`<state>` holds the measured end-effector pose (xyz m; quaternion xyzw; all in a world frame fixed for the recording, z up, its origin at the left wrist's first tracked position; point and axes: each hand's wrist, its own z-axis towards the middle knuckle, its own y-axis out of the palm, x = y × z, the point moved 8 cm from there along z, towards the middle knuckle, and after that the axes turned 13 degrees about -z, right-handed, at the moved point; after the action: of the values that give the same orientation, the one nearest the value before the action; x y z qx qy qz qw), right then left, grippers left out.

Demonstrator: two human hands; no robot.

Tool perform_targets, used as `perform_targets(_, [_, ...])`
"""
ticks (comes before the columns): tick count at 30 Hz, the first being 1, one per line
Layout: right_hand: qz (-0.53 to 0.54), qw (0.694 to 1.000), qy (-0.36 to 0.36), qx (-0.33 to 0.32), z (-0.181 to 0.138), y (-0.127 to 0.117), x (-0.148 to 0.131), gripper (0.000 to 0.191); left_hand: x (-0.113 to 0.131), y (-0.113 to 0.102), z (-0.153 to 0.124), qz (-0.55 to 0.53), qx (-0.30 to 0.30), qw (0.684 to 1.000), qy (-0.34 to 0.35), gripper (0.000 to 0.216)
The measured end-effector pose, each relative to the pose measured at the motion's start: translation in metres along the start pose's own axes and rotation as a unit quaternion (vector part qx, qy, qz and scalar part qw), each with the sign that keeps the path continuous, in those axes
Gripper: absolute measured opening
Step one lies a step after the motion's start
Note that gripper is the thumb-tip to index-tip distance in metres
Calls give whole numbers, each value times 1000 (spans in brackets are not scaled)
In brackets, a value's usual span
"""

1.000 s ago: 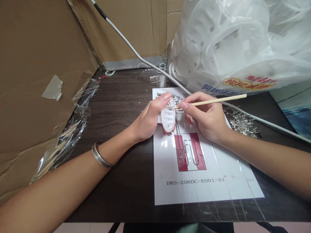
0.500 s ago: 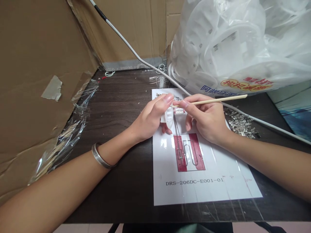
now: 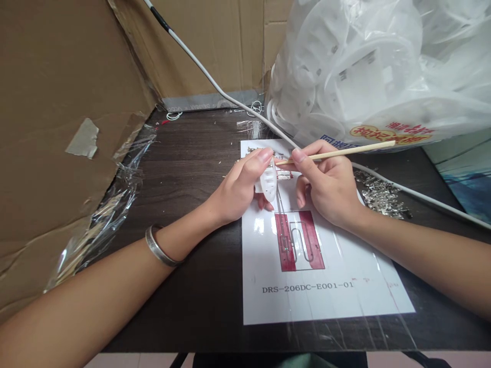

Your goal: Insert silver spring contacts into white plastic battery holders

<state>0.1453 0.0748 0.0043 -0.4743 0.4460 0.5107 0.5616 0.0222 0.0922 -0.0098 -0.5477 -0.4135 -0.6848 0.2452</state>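
Observation:
My left hand [image 3: 245, 186] is closed around a white plastic part [image 3: 269, 183] with ridges, its thumb pressed on the upper edge. My right hand [image 3: 326, 184] pinches a thin wooden stick [image 3: 355, 150] between thumb and fingers. The stick slants slightly, its far end pointing up to the right and its other end meeting the plastic part near my left thumb. Both hands are above a printed sheet [image 3: 326, 301] with a red and white diagram. Small metal pieces [image 3: 255, 150] lie at the sheet's top, partly behind my left hand.
A pile of small metal pieces [image 3: 383, 197] lies right of the sheet. Behind it stands a large clear bag [image 3: 368, 76] of white plastic parts. A white cable [image 3: 203, 69] crosses the dark table [image 3: 184, 158]. Cardboard [image 3: 57, 76] walls the left and back.
The stick and my right hand have shifted slightly up and to the right. The plastic part has turned a little in my left hand, which stays in place.

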Motion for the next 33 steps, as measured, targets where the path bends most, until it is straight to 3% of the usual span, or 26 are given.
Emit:
perform_targets(12, [-50, 998, -27, 7, -1, 0, -6, 34, -5, -1, -1, -9, 6, 1000, -3, 54])
perform_targets(20, [-99, 994, -25, 29, -2, -2, -10, 19, -6, -3, 0, 8, 12, 1000, -18, 61])
perform_targets(33, [-107, 993, -27, 48, -3, -3, -12, 16, -5, -2, -2, 0, 11, 1000, -20, 60])
